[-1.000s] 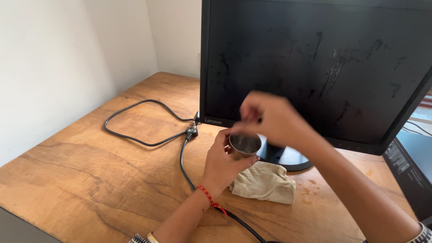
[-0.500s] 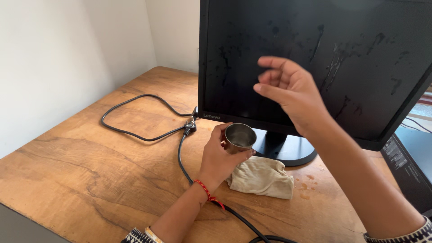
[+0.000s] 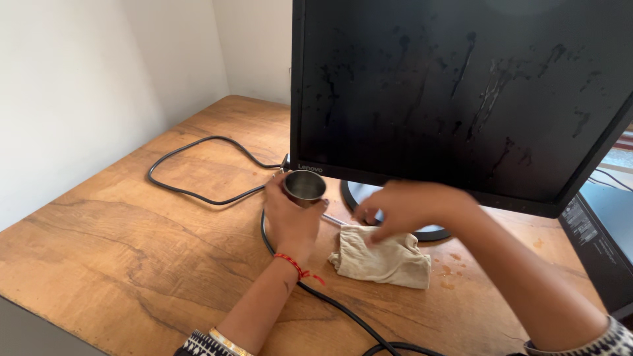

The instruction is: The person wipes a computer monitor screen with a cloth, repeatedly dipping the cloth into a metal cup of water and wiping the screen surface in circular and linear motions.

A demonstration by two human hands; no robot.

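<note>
My left hand (image 3: 288, 221) grips a small steel cup (image 3: 304, 186) just above the wooden table (image 3: 119, 250), in front of the lower left corner of a black monitor (image 3: 461, 92) whose dark screen is flecked with wet drops and streaks. My right hand (image 3: 405, 207) is lowered over a crumpled beige cloth (image 3: 382, 260) lying on the table by the monitor's round base (image 3: 428, 232); its fingertips touch the cloth's top edge. A red thread band circles my left wrist.
A black power cable (image 3: 191, 194) with a plug loops across the table to the left and runs under my left arm. A dark device (image 3: 603, 244) sits at the right edge. White walls stand at the left and the back. Small wet spots (image 3: 452, 270) mark the wood by the cloth.
My right hand came up to the screen from above the cup, then dropped down to the cloth. My left hand moved the cup left, away from the cloth.
</note>
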